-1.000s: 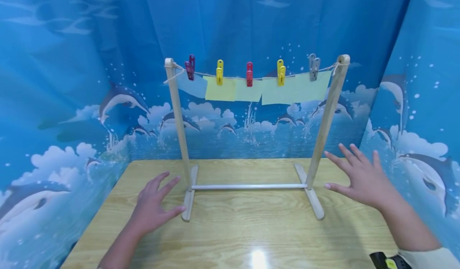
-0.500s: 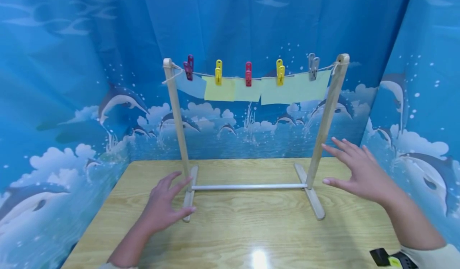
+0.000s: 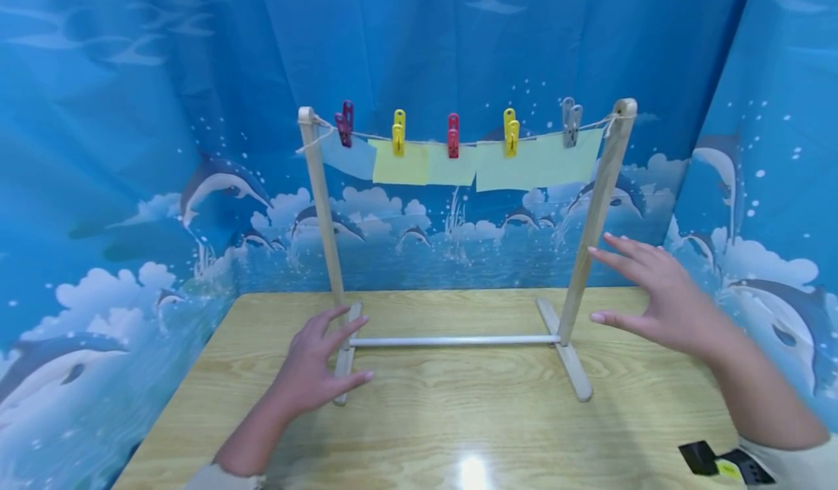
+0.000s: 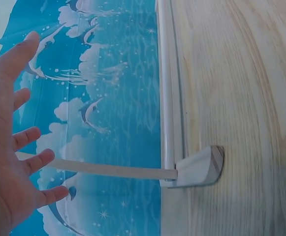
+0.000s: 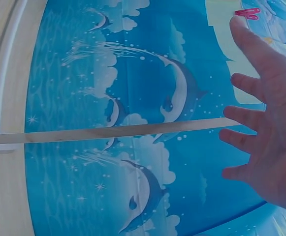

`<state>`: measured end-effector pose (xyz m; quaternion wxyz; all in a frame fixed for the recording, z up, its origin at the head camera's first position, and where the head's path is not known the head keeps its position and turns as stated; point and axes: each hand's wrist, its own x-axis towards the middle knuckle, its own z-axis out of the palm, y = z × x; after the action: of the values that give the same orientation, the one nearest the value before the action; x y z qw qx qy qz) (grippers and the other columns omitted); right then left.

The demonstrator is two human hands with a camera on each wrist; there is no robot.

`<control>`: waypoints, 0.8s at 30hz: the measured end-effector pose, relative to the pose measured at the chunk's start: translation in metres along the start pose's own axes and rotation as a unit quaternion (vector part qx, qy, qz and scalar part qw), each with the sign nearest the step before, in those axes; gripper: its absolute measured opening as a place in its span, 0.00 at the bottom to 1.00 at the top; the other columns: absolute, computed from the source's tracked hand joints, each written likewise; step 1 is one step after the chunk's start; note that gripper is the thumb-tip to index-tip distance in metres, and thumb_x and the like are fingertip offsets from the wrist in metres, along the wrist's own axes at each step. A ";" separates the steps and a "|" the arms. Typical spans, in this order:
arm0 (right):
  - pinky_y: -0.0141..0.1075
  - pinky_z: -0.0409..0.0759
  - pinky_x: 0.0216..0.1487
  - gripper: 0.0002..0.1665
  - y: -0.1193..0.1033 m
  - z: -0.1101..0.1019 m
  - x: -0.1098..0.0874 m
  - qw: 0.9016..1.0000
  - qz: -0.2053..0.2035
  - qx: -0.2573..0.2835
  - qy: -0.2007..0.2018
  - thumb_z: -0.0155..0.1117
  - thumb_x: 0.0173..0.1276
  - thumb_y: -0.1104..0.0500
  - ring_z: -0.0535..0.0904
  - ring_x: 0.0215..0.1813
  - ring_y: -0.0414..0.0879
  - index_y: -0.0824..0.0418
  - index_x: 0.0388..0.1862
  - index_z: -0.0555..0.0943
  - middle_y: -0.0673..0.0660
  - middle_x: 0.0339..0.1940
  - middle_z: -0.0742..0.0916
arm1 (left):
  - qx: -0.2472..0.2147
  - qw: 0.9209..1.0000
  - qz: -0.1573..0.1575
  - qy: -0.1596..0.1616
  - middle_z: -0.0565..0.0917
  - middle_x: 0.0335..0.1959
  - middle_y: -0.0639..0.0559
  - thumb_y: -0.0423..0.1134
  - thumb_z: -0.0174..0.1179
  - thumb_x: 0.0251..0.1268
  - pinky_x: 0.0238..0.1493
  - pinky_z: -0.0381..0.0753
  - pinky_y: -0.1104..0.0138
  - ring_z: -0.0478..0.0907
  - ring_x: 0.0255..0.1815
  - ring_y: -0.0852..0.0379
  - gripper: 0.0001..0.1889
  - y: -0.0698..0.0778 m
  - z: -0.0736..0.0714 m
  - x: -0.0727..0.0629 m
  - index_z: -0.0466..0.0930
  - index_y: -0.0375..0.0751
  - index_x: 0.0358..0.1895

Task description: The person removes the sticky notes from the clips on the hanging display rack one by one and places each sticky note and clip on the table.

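A wooden rack (image 3: 592,221) stands on the table, with a string tied between its two posts. Sheets of paper hang in a row from the string: a light blue sheet (image 3: 350,157) at the left, a yellow sheet (image 3: 401,166), then pale green sheets (image 3: 537,164). Clothespins grip them: a dark red clothespin (image 3: 344,124), yellow ones, a red clothespin (image 3: 453,136) and a grey clothespin (image 3: 572,123). My left hand (image 3: 314,370) hovers with fingers spread, overlapping the left foot of the rack. Beside the right post my right hand (image 3: 668,301) is held spread, holding nothing.
A white crossbar (image 3: 452,341) joins the rack's feet low over the wood-grained table (image 3: 458,417). Blue curtains (image 3: 419,39) printed with dolphins close off the back and sides. A black strap (image 3: 727,464) lies by the right sleeve.
My left hand has moved right, coming in front of the rack's left foot. My right hand has risen slightly near the right post. The rack and papers stay put.
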<state>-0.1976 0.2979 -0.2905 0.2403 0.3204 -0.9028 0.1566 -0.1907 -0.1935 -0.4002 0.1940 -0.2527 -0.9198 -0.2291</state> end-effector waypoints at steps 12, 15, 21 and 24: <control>0.72 0.68 0.50 0.57 -0.009 -0.016 0.014 1.000 0.010 0.004 0.011 0.86 0.39 0.54 0.65 0.67 0.69 0.52 0.72 0.70 0.64 0.71 0.70 | -0.033 0.999 0.031 0.023 0.67 0.70 0.44 0.61 0.71 0.48 0.61 0.62 0.33 0.64 0.67 0.38 0.41 0.012 0.004 0.014 0.71 0.56 0.69; 0.71 0.69 0.49 0.58 -0.013 -0.021 0.017 1.000 0.014 0.016 0.010 0.87 0.37 0.56 0.64 0.67 0.69 0.54 0.71 0.70 0.64 0.72 0.70 | -0.040 0.998 0.030 0.021 0.67 0.70 0.44 0.60 0.72 0.48 0.61 0.63 0.34 0.65 0.67 0.38 0.41 0.015 0.004 0.017 0.71 0.56 0.68; 0.70 0.72 0.49 0.61 -0.016 -0.025 0.024 0.999 0.003 0.041 0.009 0.87 0.35 0.58 0.63 0.69 0.66 0.53 0.73 0.68 0.62 0.73 0.69 | -0.073 0.997 0.035 0.015 0.65 0.71 0.44 0.57 0.74 0.47 0.58 0.67 0.34 0.65 0.67 0.37 0.42 0.022 0.006 0.024 0.70 0.56 0.69; 0.71 0.71 0.48 0.63 -0.015 -0.027 0.027 0.998 0.008 0.059 0.006 0.88 0.35 0.59 0.62 0.71 0.65 0.51 0.73 0.67 0.60 0.73 0.69 | -0.086 0.996 0.028 0.002 0.64 0.72 0.46 0.56 0.75 0.45 0.58 0.68 0.34 0.64 0.67 0.38 0.44 0.025 0.006 0.027 0.69 0.58 0.70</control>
<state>-0.1970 0.2847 -0.2518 0.2248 0.3255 -0.8933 0.2134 -0.1999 -0.1607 -0.3841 0.1800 -0.2934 -0.8887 -0.3028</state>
